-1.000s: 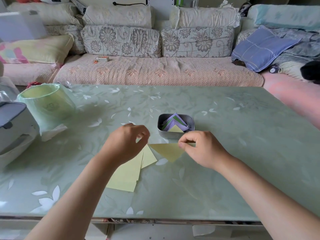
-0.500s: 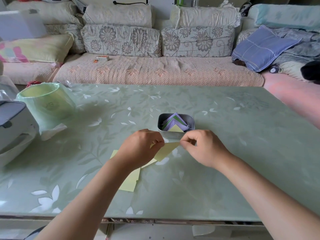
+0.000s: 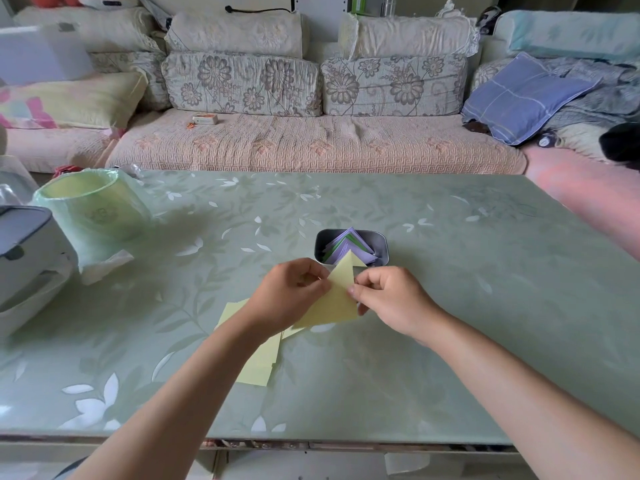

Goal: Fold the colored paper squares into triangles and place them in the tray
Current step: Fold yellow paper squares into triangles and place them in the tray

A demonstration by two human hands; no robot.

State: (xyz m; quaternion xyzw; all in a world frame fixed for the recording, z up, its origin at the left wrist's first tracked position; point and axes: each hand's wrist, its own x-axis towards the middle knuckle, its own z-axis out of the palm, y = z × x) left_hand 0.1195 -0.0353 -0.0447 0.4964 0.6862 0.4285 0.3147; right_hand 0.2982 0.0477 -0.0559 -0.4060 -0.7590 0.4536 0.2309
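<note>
**Two hands are holding up a yellow paper near the tray**

At the far left edge of the table a grey machine is sitting. Just to its right a green bin with a thin bag in it is standing upright.

Near the middle, a small pile of yellow paper squares is lying flat on the table. The person's left arm is hiding part of it.

The left hand is pinching the left edge of a yellow paper with curled fingers. The paper is looking like a triangle with its point sticking up. The point is reaching in front of the near edge of the tray. The right hand is pinching the right edge of the same paper, so both hands are holding it tight between them.

Just past the hands, the grey tray is sitting on the table. Folded triangles, purple, green and yellow, are lying inside it.

Far behind the table a long sofa is stretching across. A blue pillow is resting at its right end.
</note>
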